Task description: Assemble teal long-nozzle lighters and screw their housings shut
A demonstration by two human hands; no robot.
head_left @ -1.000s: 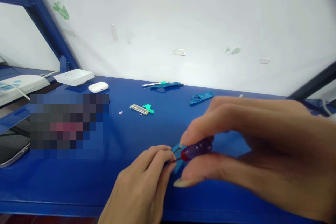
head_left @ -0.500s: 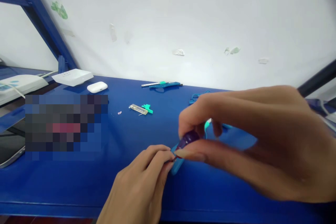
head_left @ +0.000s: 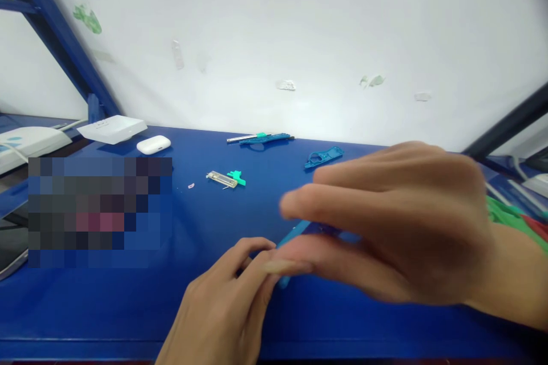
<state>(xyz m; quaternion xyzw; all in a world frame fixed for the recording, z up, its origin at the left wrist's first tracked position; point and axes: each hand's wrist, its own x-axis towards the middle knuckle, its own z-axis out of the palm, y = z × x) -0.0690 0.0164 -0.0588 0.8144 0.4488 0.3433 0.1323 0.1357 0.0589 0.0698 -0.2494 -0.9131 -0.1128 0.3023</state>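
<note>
My left hand [head_left: 222, 308] rests low in the middle on the blue table [head_left: 128, 296]. Its curled fingertips pinch the near end of a light-blue plastic piece [head_left: 294, 234]. My right hand [head_left: 398, 222] reaches in from the right, smeared by motion. Thumb and fingers are pressed together over the far part of that piece. Only a dark sliver of the small purple-handled screwdriver [head_left: 327, 230] shows between them. The two hands touch at the fingertips.
Toward the wall lie a metal blade with a teal clip [head_left: 225, 178], a blue cutter shell with a metal strip [head_left: 261, 138] and a blue plastic frame [head_left: 324, 157]. At far left are a white earbud case [head_left: 153, 144], a white box [head_left: 112, 128] and a pixelated patch [head_left: 100, 211].
My right hand has lowered and flattened over the piece, so the purple handle, plainly seen before, is nearly hidden. The view has shifted slightly right. My left hand has stayed in place.
</note>
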